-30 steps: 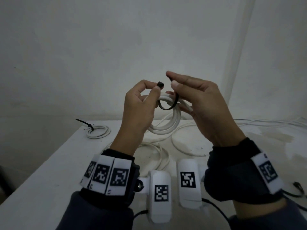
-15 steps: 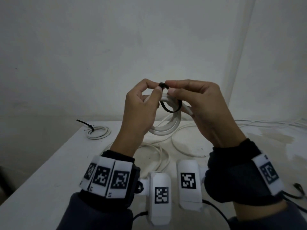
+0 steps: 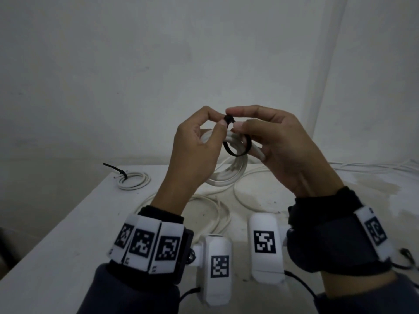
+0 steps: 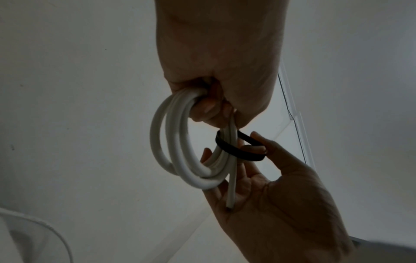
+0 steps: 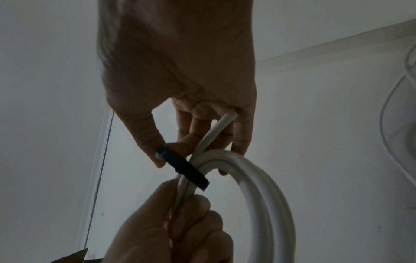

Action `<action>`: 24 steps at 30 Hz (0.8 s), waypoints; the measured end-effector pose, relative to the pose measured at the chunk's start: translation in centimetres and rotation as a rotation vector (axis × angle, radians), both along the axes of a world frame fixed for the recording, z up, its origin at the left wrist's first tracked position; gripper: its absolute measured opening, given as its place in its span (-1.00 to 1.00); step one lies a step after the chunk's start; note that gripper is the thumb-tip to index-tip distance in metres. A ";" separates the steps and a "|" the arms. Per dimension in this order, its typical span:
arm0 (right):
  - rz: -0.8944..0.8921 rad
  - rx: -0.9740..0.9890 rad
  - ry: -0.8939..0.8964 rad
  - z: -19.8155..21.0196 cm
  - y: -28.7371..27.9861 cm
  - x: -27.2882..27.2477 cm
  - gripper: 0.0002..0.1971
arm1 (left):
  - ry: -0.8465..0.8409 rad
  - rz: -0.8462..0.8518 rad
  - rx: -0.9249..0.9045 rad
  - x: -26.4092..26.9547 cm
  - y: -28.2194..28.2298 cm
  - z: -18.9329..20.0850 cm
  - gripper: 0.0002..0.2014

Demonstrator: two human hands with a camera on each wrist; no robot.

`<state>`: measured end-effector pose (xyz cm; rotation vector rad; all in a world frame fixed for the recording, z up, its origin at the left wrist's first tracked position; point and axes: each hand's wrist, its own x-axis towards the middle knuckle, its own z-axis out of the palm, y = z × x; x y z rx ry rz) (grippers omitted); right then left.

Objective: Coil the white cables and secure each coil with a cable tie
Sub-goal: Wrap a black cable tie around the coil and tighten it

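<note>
White table (image 3: 56,234) has loose cable (image 3: 217,214) sprawled across it, plus a finished tied coil (image 3: 133,181) at the far left. Above it, left hand (image 3: 195,152) grips the white cable coil (image 3: 226,175), pinching the tie's head too. Right hand (image 3: 288,152) pinches the black cable tie (image 3: 238,150), looped loosely round the coil.

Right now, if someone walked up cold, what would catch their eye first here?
Probably the two hands raised mid-frame: the left hand grips a white cable coil while the right hand pinches a black cable tie looped loosely around it. Next, the finished coil, already tied, lying at the table's far left corner.
</note>
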<state>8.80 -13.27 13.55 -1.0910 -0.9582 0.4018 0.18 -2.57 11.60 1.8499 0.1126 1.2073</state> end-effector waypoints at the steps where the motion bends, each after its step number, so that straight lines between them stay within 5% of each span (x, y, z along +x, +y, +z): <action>1: 0.008 -0.002 -0.007 0.0 0.0 0.0 -0.79 | 0.001 -0.003 0.004 0.0 0.0 0.0 -0.81; 24: -0.027 0.053 -0.066 -0.2 -0.3 0.5 -0.90 | 0.075 -0.149 0.003 -0.7 -0.6 0.8 -0.82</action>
